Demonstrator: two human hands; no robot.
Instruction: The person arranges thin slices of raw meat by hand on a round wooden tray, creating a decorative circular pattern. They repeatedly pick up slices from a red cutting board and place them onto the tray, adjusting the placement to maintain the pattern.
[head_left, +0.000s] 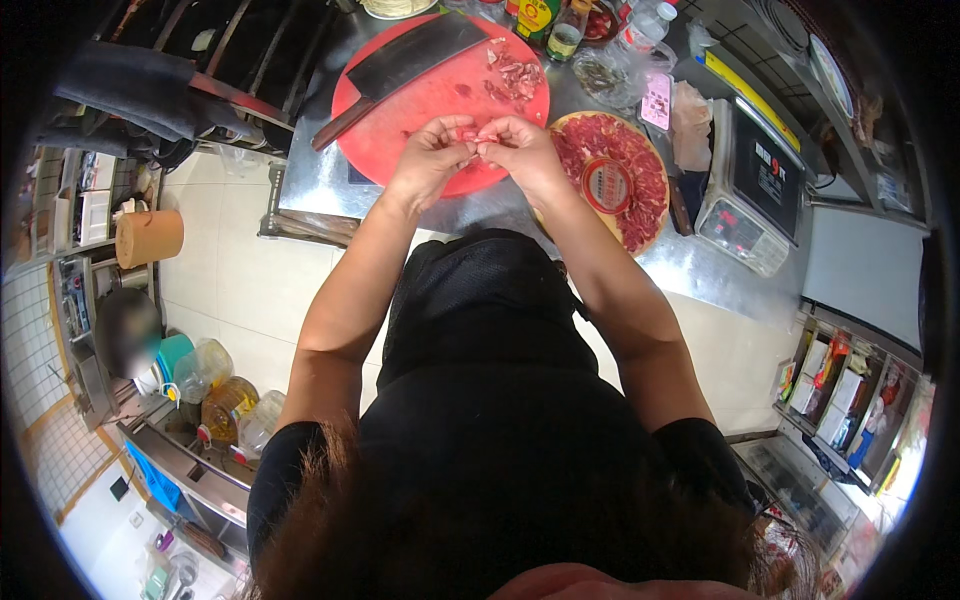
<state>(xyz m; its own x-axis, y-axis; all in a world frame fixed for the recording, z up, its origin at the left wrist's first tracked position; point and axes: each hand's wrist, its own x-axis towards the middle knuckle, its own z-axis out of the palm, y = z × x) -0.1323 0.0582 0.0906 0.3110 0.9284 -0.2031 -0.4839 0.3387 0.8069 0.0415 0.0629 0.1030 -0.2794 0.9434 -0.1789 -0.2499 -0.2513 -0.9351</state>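
Note:
Both hands meet over the near part of a round red cutting board (427, 101). My left hand (429, 157) and my right hand (525, 150) pinch a small piece of raw meat (478, 138) between thumbs and fingers. A cleaver (420, 56) lies flat across the board's far left, its wooden handle (341, 124) reaching past the edge. Small meat scraps (521, 77) are heaped at the board's right. Beside my right forearm is a round plate (661, 150) of sliced raw meat (646, 184) laid in a ring around a round red-and-white label (606, 186).
A metal worktop (319, 176) carries a digital scale (742, 236), a dark-handled knife (679, 206), a pink compartmented item (657, 101), plastic bags (611, 71), a glass jar (564, 41) and a plastic bottle (649, 28). Oil jugs (229, 409) stand on the left.

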